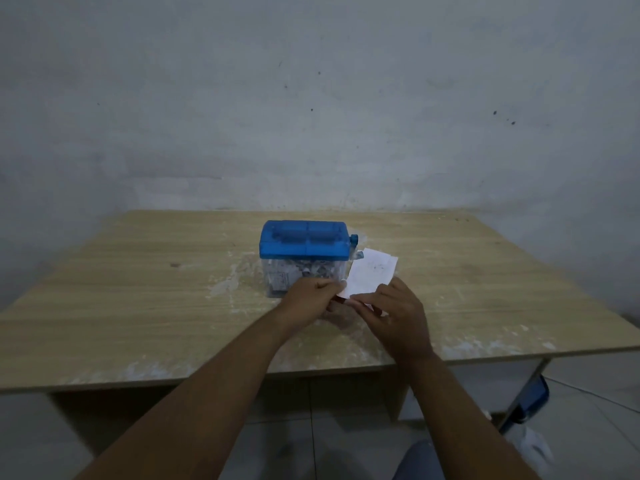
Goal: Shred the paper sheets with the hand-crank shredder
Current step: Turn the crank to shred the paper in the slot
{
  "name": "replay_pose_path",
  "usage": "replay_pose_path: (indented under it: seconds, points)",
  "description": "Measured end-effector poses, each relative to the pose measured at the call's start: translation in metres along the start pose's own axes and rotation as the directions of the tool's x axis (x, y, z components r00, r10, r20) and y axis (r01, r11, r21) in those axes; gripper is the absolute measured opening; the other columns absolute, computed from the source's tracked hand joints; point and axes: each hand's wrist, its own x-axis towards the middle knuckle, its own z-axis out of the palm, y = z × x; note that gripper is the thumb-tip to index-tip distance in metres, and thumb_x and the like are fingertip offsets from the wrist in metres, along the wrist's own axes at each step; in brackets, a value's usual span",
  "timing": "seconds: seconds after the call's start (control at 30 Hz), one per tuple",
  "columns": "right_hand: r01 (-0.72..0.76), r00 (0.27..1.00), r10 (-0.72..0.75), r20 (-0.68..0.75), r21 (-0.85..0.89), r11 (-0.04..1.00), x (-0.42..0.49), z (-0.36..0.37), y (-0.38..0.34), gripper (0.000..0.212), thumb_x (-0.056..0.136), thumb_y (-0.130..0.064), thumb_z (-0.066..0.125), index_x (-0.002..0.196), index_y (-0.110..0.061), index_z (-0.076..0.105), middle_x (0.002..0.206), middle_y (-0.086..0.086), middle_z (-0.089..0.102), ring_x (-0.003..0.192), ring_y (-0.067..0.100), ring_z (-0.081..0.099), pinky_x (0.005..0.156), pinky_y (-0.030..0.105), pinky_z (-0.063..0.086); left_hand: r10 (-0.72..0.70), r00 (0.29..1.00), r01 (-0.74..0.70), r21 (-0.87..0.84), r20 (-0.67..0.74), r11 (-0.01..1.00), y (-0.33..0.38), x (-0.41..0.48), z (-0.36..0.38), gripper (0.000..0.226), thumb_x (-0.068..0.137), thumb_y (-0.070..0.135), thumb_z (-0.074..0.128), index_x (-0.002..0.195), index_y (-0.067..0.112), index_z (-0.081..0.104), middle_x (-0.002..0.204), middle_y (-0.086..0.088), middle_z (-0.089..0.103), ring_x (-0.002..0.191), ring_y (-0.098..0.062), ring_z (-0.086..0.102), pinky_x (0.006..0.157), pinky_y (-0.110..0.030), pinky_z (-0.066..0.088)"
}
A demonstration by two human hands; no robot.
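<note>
Both hands pinch one paper sheet (pixel 371 274) by its near edge: left hand (pixel 311 295) at the lower left corner, right hand (pixel 394 317) along the lower right. Held just above the table (pixel 138 289), the sheet tilts up and away, its long axis pointing toward the shredder (pixel 304 242). That blue-lidded shredder stands just beyond and left of the grip, nearer the left hand; its crank (pixel 354 240) faces right.
</note>
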Motion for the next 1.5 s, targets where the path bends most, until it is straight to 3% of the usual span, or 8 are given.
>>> replay_pose_path:
  seconds: [0.13,0.37,0.53,0.73,0.87,1.27,1.4,1.5]
  points:
    - [-0.226,0.965,0.244,-0.098,0.162,0.960,0.010,-0.005,-0.022,0.018,0.100,-0.033,0.068,0.105,-0.020,0.079,0.085,-0.008,0.072,0.072,0.008,0.063,0.059,0.036,0.053,0.080,0.996,-0.075,-0.130,0.034,0.989,0.014,-0.004,-0.005,0.024,0.104,0.034,0.065,0.102,0.017,0.082,0.091,-0.010,0.078,0.078,-0.015,0.068,0.077,-0.031,0.058]
    - [-0.495,0.770,0.636,-0.052,0.580,0.647,0.070,-0.015,-0.043,0.013,0.099,-0.015,0.071,0.107,-0.014,0.082,0.093,-0.002,0.079,0.082,0.015,0.074,0.069,0.036,0.062,0.285,0.957,-0.289,-0.231,-0.049,0.929,0.058,-0.009,-0.024,0.017,0.099,0.026,0.074,0.105,0.013,0.082,0.097,-0.012,0.079,0.085,-0.024,0.075,0.080,-0.032,0.064]
    - [-0.471,0.827,0.561,0.038,0.592,0.654,0.121,-0.025,-0.046,0.020,0.093,-0.005,0.076,0.104,-0.021,0.081,0.093,-0.002,0.079,0.080,0.016,0.073,0.071,0.031,0.062,0.404,0.911,-0.412,-0.153,-0.080,0.898,0.085,-0.005,-0.055,0.025,0.095,0.017,0.079,0.120,0.016,0.076,0.096,-0.002,0.082,0.089,-0.015,0.079,0.077,-0.025,0.063]
    - [-0.396,0.915,0.383,0.128,0.468,0.790,0.181,-0.029,-0.045,0.038,0.088,0.000,0.078,0.115,-0.027,0.079,0.119,-0.011,0.074,0.083,0.008,0.073,0.074,0.019,0.061,0.490,0.850,-0.495,0.024,-0.195,0.868,0.106,0.016,-0.093,0.013,0.097,0.017,0.077,0.109,0.019,0.080,0.098,0.009,0.081,0.092,-0.007,0.076,0.080,-0.016,0.058]
    - [-0.401,0.916,0.361,0.174,0.424,0.812,0.199,-0.011,-0.037,0.041,0.088,0.008,0.073,0.111,-0.024,0.079,0.102,-0.015,0.075,0.086,-0.002,0.070,0.076,0.010,0.055,0.539,0.812,-0.502,0.201,-0.226,0.841,0.103,0.032,-0.113,0.008,0.095,0.019,0.080,0.103,0.021,0.081,0.093,0.010,0.080,0.089,-0.005,0.074,0.082,-0.014,0.056]
    - [-0.502,0.860,0.411,0.301,0.362,0.786,0.188,0.039,-0.021,0.040,0.085,0.015,0.070,0.107,-0.017,0.081,0.099,0.000,0.076,0.086,0.008,0.070,0.073,0.016,0.059,0.447,0.836,-0.401,0.203,-0.318,0.894,0.059,0.051,-0.120,0.026,0.088,0.011,0.086,0.109,0.023,0.075,0.086,0.005,0.080,0.081,-0.009,0.076,0.077,-0.032,0.066]
    - [-0.521,0.848,0.425,0.316,0.351,0.778,0.185,0.044,-0.016,0.043,0.085,0.015,0.070,0.107,-0.020,0.081,0.102,0.001,0.077,0.092,0.015,0.072,0.082,0.028,0.064,0.466,0.833,-0.443,0.145,-0.298,0.885,0.050,0.051,-0.118,0.028,0.090,0.008,0.082,0.106,0.017,0.061,0.089,0.001,0.080,0.086,-0.012,0.076,0.077,-0.026,0.062]
    - [-0.531,0.841,0.432,0.325,0.348,0.773,0.183,0.048,-0.012,0.046,0.084,0.015,0.069,0.104,-0.025,0.081,0.100,0.001,0.077,0.092,0.019,0.073,0.081,0.034,0.065,0.520,0.831,-0.468,0.256,-0.199,0.846,0.045,0.058,-0.116,0.014,0.092,0.018,0.083,0.102,0.021,0.073,0.096,0.009,0.077,0.093,-0.005,0.072,0.085,-0.022,0.058]
